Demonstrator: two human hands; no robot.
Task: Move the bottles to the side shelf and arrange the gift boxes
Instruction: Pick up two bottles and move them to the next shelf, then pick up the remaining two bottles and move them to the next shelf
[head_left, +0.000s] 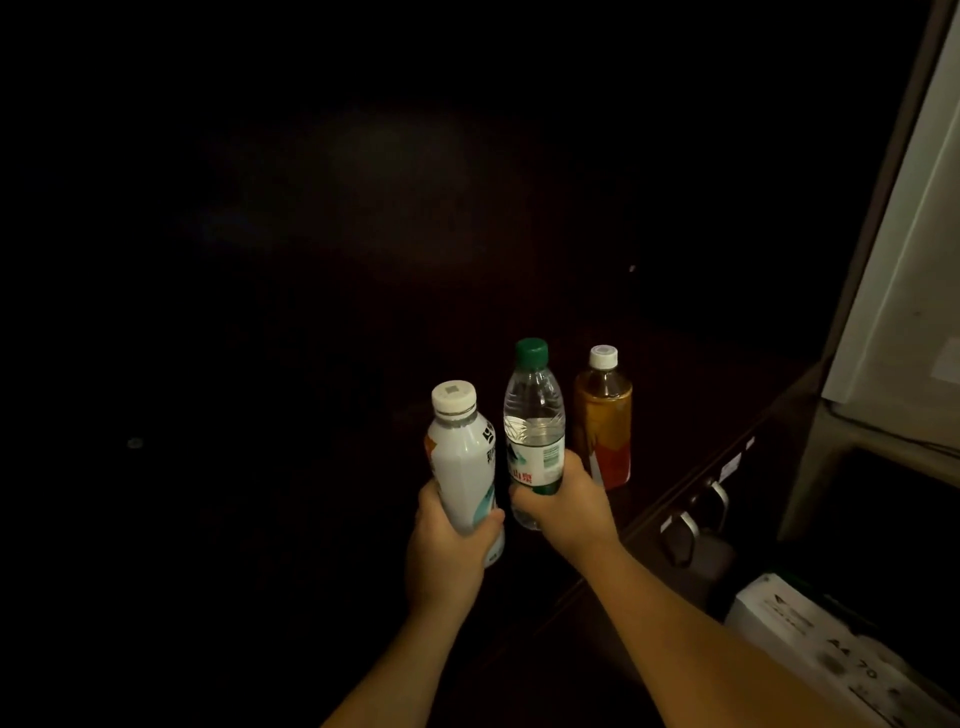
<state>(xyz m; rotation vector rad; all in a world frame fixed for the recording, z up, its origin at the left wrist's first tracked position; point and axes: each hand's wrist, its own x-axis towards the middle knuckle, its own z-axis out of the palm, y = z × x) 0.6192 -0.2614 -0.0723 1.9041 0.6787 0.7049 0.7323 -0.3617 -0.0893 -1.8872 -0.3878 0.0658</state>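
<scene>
Gripping low on bodies for upright carry: left hand (447, 540) fingers clamped on white bottle (462, 462), right hand (563, 501) clamped on water bottle (535, 431); tea bottle (605, 421) standing centre-right on dark surface.

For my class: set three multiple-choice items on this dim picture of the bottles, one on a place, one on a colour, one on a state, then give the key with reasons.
1. Where does the amber bottle stand?
A. left of the white bottle
B. right of the clear bottle
C. in the left hand

2. What colour is the clear bottle's cap?
A. green
B. red
C. black

3. What is the state of the white bottle?
A. lying down
B. uncapped
C. held, capped

Key:
1 B: it stands rightmost, with no hand on it.
2 A: the cap is green.
3 C: the left hand grips it; the right hand grips the clear one.
</scene>
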